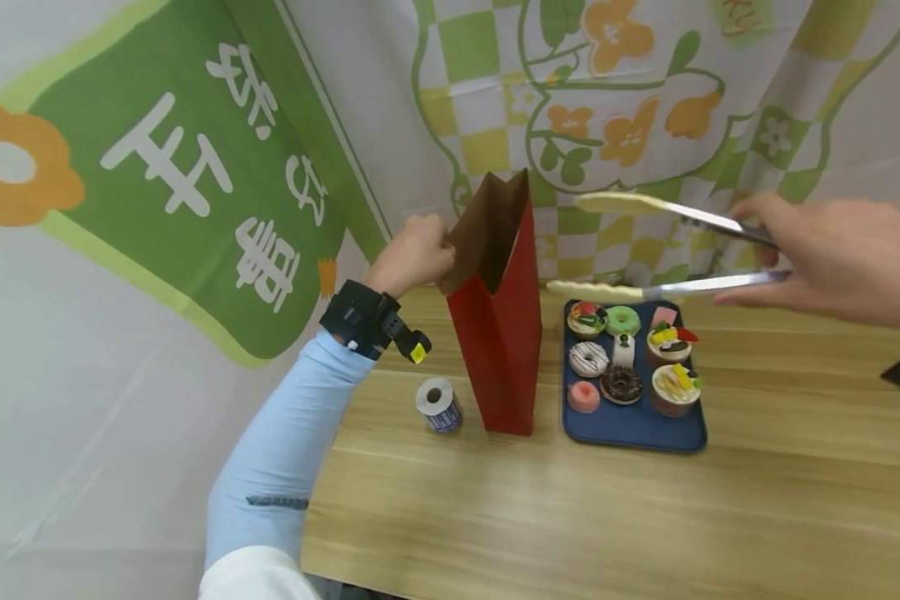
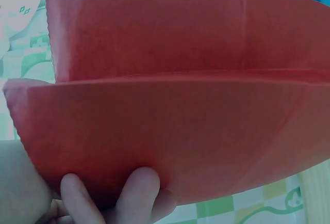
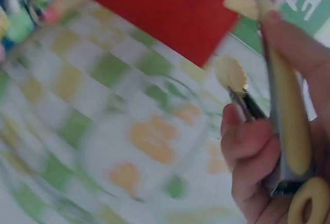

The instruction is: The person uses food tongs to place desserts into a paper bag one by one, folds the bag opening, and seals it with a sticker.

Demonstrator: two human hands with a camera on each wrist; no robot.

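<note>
A tall red paper bag (image 1: 498, 358) stands upright on the table with its brown inside showing at the top. My left hand (image 1: 412, 254) grips the left edge of its mouth; in the left wrist view, fingers (image 2: 136, 193) lie against the red paper. To the right of the bag, my right hand (image 1: 847, 258) holds metal tongs with cream tips (image 1: 622, 202). The tong arms are spread apart, with nothing between the tips, above the far end of a dark blue tray (image 1: 630, 432). In the right wrist view, the tongs' cream handle (image 3: 291, 110) lies between thumb and fingers.
On the tray sit several pastries, among them a chocolate donut (image 1: 621, 384), a green donut (image 1: 623, 321) and a fruit-topped cup cake (image 1: 675, 390). A label roll (image 1: 438, 404) stands left of the bag. Behind the wooden table (image 1: 615, 517) hangs a patterned cloth (image 1: 480, 92).
</note>
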